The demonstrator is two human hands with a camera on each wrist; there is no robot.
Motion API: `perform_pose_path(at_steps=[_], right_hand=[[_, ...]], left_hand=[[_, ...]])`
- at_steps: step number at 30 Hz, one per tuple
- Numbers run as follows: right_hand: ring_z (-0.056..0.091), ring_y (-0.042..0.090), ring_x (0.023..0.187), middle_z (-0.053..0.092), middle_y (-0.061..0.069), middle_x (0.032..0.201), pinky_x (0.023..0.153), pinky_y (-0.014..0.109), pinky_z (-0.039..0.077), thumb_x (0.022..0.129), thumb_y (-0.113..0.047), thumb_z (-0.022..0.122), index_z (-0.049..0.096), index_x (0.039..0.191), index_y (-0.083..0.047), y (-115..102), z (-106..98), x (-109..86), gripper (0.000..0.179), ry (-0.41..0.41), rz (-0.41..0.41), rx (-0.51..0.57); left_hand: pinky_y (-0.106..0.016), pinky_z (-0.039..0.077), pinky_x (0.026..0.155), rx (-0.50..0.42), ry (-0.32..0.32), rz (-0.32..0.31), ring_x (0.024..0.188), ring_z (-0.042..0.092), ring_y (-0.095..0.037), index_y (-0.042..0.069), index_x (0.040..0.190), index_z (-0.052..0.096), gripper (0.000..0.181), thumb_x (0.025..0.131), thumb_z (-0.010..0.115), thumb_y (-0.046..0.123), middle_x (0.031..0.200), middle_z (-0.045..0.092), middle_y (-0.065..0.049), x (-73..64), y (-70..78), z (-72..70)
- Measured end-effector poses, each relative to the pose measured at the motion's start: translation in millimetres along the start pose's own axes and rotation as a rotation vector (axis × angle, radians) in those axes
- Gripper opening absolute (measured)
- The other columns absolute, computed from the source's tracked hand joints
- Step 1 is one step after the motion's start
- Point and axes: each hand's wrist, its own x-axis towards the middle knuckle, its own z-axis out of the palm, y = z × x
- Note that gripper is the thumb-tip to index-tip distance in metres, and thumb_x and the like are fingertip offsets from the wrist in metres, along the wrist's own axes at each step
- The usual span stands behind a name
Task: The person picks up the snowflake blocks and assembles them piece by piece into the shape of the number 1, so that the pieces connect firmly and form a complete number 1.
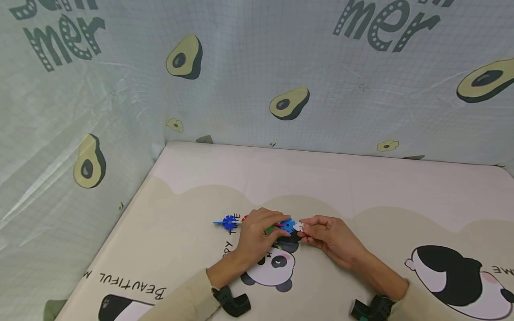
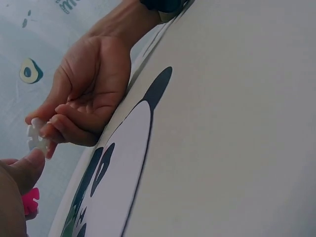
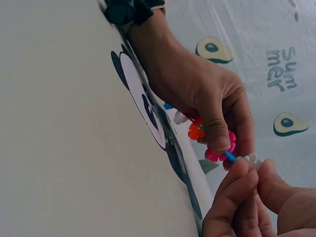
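A row of joined, notched plastic discs, a snowflake-disc chain, runs left to right above the printed panda. It shows blue, red, green, pink and white pieces. My left hand arches over its middle and grips it near the right end, thumb below and fingers above, hiding part of it. In the right wrist view, a pink disc and an orange disc show by that hand. My right hand pinches a white disc between thumb and fingertips, right against a blue disc at the chain's end.
A pale cloth printed with pandas and lettering covers the table. Behind and to the left hangs a light curtain with avocado prints, meeting the table's far and left edges. Black wrist devices sit at both wrists.
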Motion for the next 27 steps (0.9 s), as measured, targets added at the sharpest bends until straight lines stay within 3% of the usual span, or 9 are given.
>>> perform_pose_path(at_steps=[3,8,12,20,27], right_hand=[[0.065,0.014,0.086,0.068,0.008,0.101,0.078,0.023,0.052,0.092,-0.004,0.063,0.065,0.103,0.004,3.0,-0.7,0.9,0.014,0.014,-0.072,-0.039],[0.066,0.015,0.087,0.069,0.010,0.100,0.078,0.026,0.053,0.087,-0.008,0.069,0.062,0.107,0.013,6.2,0.4,1.7,0.029,0.121,-0.173,-0.239],[0.067,0.016,0.085,0.070,0.012,0.102,0.076,0.026,0.054,0.086,-0.009,0.071,0.064,0.106,0.012,8.1,0.8,0.7,0.030,0.191,-0.212,-0.345],[0.067,0.016,0.084,0.070,0.013,0.099,0.074,0.026,0.054,0.083,-0.009,0.074,0.069,0.101,0.008,9.9,0.5,0.2,0.025,0.244,-0.288,-0.423],[0.067,0.015,0.082,0.072,0.010,0.097,0.069,0.022,0.053,0.082,-0.009,0.075,0.071,0.096,0.009,9.8,1.7,0.5,0.023,0.277,-0.279,-0.442]], left_hand=[[-0.022,0.044,0.073,-0.011,0.001,-0.006,0.092,0.062,-0.011,0.007,0.103,0.074,0.033,0.072,0.083,0.014,0.098,0.072,0.001,0.0,0.4,-0.4],[-0.022,0.044,0.073,-0.027,0.004,-0.012,0.091,0.062,-0.012,0.008,0.103,0.074,0.033,0.072,0.084,0.013,0.097,0.072,0.001,-1.1,-0.3,-0.2],[-0.023,0.044,0.073,-0.037,0.007,-0.011,0.091,0.062,-0.012,0.007,0.103,0.074,0.034,0.071,0.084,0.012,0.097,0.072,0.001,-1.0,0.2,0.2],[-0.023,0.045,0.075,-0.044,0.001,-0.016,0.092,0.062,-0.012,0.006,0.104,0.074,0.034,0.072,0.084,0.013,0.098,0.072,0.000,-0.4,1.7,-0.7],[-0.023,0.044,0.074,-0.048,-0.001,-0.008,0.092,0.062,-0.012,0.007,0.103,0.074,0.033,0.072,0.084,0.013,0.098,0.071,0.001,-0.4,1.3,-1.0]])
